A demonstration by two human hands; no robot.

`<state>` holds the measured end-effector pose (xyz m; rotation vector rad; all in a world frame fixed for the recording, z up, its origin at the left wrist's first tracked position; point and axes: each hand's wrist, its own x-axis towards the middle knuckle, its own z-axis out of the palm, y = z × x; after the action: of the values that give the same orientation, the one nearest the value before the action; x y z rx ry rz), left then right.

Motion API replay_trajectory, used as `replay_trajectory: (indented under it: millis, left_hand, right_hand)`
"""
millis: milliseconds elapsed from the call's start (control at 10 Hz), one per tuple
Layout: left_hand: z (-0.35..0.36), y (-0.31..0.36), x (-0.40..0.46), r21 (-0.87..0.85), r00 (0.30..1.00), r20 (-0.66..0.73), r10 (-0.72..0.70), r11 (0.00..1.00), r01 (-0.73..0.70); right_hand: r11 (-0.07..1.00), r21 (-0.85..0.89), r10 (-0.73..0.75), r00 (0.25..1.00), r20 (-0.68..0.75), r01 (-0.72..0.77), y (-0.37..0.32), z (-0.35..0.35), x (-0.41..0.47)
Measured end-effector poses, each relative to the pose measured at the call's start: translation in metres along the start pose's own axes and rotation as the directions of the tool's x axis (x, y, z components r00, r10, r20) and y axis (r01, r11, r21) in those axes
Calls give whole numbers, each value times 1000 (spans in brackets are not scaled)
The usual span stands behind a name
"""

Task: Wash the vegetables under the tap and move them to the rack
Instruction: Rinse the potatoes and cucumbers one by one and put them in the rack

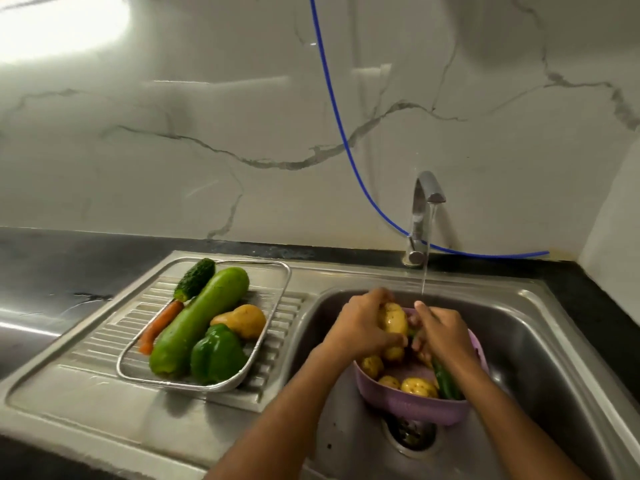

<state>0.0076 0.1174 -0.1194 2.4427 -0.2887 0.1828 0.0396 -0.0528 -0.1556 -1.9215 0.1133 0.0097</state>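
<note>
My left hand (360, 323) grips a wet yellow potato (394, 318) over a purple basket (415, 408) in the sink. My right hand (438, 332) touches the potato's right side, fingers curled against it. Water runs from the chrome tap (424, 209) and falls just behind my hands. The basket holds several more potatoes (417, 386) and a green cucumber (445, 381). A metal rack (277, 292) on the drainboard holds a long green gourd (201, 318), a bitter gourd (194, 278), a carrot (160, 323), a green pepper (216, 355) and a potato (242, 320).
The steel sink basin (540, 341) has an open drain (412, 434) below the basket. A blue hose (332, 109) hangs down the marble wall to the tap base. Black countertop (52, 265) lies left of the drainboard.
</note>
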Motion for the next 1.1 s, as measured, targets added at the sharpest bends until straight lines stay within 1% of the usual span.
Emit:
replay_trajectory:
  millis: [100, 200, 300, 400, 500, 600, 700, 800, 1000, 1100]
  left_hand:
    - [-43, -10, -3, 50, 1000, -9, -10, 999, 10]
    - [-102, -27, -13, 86, 999, -51, 3, 996, 1]
    - [-162, -48, -27, 125, 996, -82, -22, 992, 32]
    - [-209, -74, -39, 274, 995, -50, -86, 957, 97]
    - [-233, -103, -51, 402, 991, 32, -132, 909, 108]
    - [-239, -123, -62, 478, 979, 108, -171, 873, 100]
    - [-234, -132, -70, 470, 967, 162, -196, 877, 99]
    - [-231, -140, -74, 419, 973, 141, -182, 901, 108]
    - [-241, -138, -77, 388, 946, 189, -264, 905, 175]
    - [-235, -117, -73, 429, 988, 78, -131, 899, 86]
  right_hand:
    - [994, 31, -101, 995, -10, 101, 2, -6, -10]
    - [996, -4, -84, 996, 10, 84, 3, -7, -11]
    - [998, -14, -66, 997, 33, 67, 3, -4, -8]
    - [999, -28, -42, 997, 62, 44, 3, -3, -6]
    - [998, -47, -28, 997, 74, 31, 3, -2, -5]
    - [999, -49, -12, 997, 80, 16, 5, -3, -5]
    - [999, -52, -8, 996, 89, 12, 5, -3, -6]
    - [998, -69, -7, 996, 94, 14, 5, -2, -7]
    - [998, -60, 5, 996, 92, 1, 6, -4, -5]
    - [999, -52, 9, 997, 78, -5, 8, -4, -3]
